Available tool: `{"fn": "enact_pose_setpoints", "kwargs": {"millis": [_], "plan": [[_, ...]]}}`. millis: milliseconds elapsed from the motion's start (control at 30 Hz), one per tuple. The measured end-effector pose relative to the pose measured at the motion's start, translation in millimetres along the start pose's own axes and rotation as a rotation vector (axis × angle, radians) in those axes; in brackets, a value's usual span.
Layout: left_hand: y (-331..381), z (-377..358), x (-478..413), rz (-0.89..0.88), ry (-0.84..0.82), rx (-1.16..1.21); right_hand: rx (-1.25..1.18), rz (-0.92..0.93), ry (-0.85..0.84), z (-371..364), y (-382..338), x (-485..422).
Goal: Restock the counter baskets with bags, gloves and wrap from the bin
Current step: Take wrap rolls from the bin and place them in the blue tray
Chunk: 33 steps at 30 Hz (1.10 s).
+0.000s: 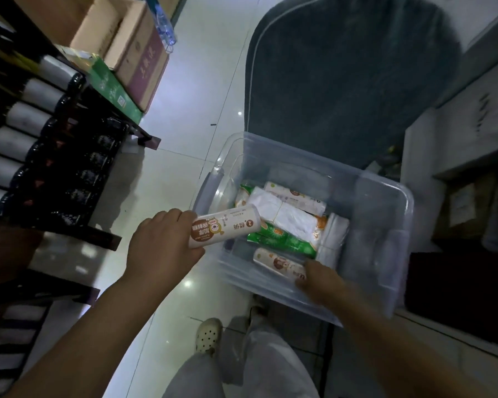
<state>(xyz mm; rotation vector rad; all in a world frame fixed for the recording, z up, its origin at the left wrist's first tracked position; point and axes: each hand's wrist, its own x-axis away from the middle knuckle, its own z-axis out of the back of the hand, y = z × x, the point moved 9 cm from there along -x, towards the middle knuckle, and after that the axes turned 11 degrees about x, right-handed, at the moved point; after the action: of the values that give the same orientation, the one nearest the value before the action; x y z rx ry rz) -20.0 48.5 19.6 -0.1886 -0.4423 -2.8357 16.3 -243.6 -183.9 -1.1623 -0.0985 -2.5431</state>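
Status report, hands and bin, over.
Left hand holds wrap roll at bin rim. Right hand on second roll inside, hold unclear. Green pack, white pack also inside.

A clear bin (380,214) sits on the pale floor. At the bin's left rim the left hand (163,242) grips a roll of wrap (226,226), held level. Inside the bin, at its near wall, the right hand (318,278) rests on a second roll (279,262); the grip is blurred. A green packet (285,239) and white bags (282,209) lie mid-bin. Beyond the bin is a dark mat (342,67), and a bottle rack (41,139) stands well left of it.
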Motion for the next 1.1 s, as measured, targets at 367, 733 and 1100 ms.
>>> {"fn": "enact_pose_setpoints", "kwargs": {"millis": [367,733,1100], "plan": [[50,85,79,-0.265,0.056,0.087,-0.445,-0.299,0.601,54,23,223],[223,128,173,-0.653,0.051,0.315,-0.709,-0.627,0.928,-1,49,492],[422,97,318,-0.984,-0.130,0.448,-0.622,-1.025,1.157,-122,140,728]]}}
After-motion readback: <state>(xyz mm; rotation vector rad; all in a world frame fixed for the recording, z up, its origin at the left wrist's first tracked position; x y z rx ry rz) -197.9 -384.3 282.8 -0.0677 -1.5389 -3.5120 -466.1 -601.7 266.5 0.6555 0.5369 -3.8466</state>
